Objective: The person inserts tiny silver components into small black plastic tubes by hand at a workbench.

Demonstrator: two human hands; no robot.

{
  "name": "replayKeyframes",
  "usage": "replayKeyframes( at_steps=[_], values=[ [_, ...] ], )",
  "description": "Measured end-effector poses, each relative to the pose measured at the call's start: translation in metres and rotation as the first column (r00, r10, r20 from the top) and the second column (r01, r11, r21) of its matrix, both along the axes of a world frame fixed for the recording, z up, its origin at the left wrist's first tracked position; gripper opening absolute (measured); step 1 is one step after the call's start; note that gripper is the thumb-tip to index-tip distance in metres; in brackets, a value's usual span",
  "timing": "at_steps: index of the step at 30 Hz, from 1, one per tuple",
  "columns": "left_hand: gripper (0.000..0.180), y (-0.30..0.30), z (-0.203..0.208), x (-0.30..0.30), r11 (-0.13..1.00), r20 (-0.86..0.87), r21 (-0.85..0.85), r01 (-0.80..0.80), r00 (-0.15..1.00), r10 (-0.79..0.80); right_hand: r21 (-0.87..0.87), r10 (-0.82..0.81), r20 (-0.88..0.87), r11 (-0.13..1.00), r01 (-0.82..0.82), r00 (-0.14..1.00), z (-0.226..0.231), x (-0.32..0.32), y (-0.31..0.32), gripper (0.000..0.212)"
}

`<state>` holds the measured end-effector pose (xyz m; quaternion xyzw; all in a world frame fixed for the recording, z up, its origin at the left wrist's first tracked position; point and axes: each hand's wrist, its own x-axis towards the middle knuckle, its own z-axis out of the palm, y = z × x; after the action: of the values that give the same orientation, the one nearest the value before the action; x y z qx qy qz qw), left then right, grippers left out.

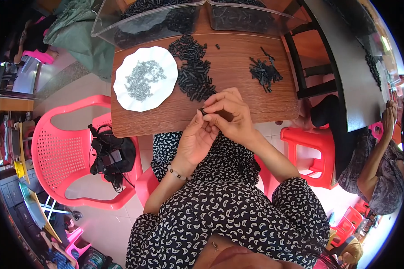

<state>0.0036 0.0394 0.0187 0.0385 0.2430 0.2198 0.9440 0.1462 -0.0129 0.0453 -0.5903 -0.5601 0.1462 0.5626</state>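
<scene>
Just over the near edge of the brown wooden table (238, 45), my two hands meet at a small black cylindrical piece (203, 111). My left hand (196, 139) pinches it between thumb and finger, palm turned up. From the right, my right hand (231, 114) closes its thumb and fingertips on the same piece. Beyond them lies a heap of short black tubes (195, 74). A white scalloped plate (121, 92) to the left holds many small clear pieces (143, 78). On the right sits a smaller pile of thin black parts (265, 74).
Clear plastic bins (157, 29) of black parts stand along the table's far side. At left, a pink chair (60, 148) carries a black bag with cables (114, 154). A red stool (307, 157) is at right, near another person's arm (377, 157) by a grey table (363, 89).
</scene>
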Motion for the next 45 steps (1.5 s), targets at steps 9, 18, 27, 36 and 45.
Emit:
replayKeyframes(
  at_steps=[9, 18, 27, 36, 45],
  values=[
    [0.024, 0.013, 0.001, -0.004, 1.000, -0.030, -0.005, 0.002, 1.000, -0.003, -0.322, -0.177, 0.334, 0.902, 0.289, 0.926, 0.028, 0.087, 0.065, 0.022],
    [0.021, 0.010, 0.000, -0.018, 1.000, -0.003, 0.009, -0.011, 1.000, 0.011, -0.433, -0.133, 0.513, 0.813, 0.389, 0.848, -0.009, 0.129, 0.127, 0.021],
    [0.023, 0.014, 0.002, -0.016, 0.999, 0.022, 0.037, -0.022, 1.000, 0.022, -0.422, -0.124, 0.312, 0.870, 0.254, 0.942, 0.000, 0.116, 0.102, 0.016],
    [0.023, 0.014, -0.003, -0.013, 0.999, 0.041, 0.038, -0.022, 0.999, 0.020, -0.306, 0.063, -0.481, 0.923, -0.235, 0.874, 0.020, 0.044, 0.018, 0.015],
    [0.024, 0.005, -0.001, -0.007, 0.995, 0.028, 0.098, -0.023, 0.999, 0.021, -0.090, 0.146, -0.798, 0.930, -0.355, 0.585, 0.016, 0.007, -0.014, 0.014]
  ],
)
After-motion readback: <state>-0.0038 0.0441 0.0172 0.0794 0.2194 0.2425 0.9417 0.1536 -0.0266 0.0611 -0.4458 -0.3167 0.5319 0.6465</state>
